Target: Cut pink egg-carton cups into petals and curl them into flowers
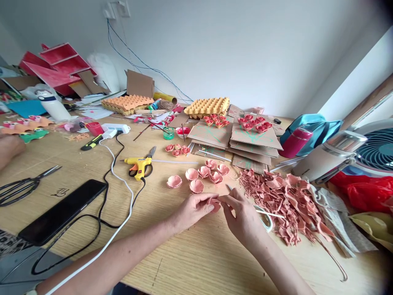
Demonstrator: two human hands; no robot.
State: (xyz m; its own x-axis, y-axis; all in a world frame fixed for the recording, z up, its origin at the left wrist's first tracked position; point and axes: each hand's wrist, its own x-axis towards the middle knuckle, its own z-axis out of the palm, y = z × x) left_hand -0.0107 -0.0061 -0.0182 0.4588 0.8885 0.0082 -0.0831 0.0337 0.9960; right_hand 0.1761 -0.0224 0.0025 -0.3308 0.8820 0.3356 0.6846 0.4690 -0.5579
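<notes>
My left hand (198, 209) is closed round a small pink egg-carton cup (214, 204), thumb in front. Pinched fingertips of my right hand (241, 215) meet the same cup at its right edge. White-handled scissors (267, 223) show beside and behind my right hand, a blade tip above the knuckles; whether they lie on the table or hang from the hand I cannot tell. Just beyond my hands sit several petal-cut pink cups (196, 186). A heap of pink carton scraps (291, 205) lies to the right.
A yellow glue gun (138, 166), black scissors (30, 180), a phone (63, 211) and cables (123, 176) lie to the left. Red paper flowers (253, 123) rest on stacked cardboard (256, 139). A steel flask (331, 155) stands right. Another person's hand (10, 149) is at far left.
</notes>
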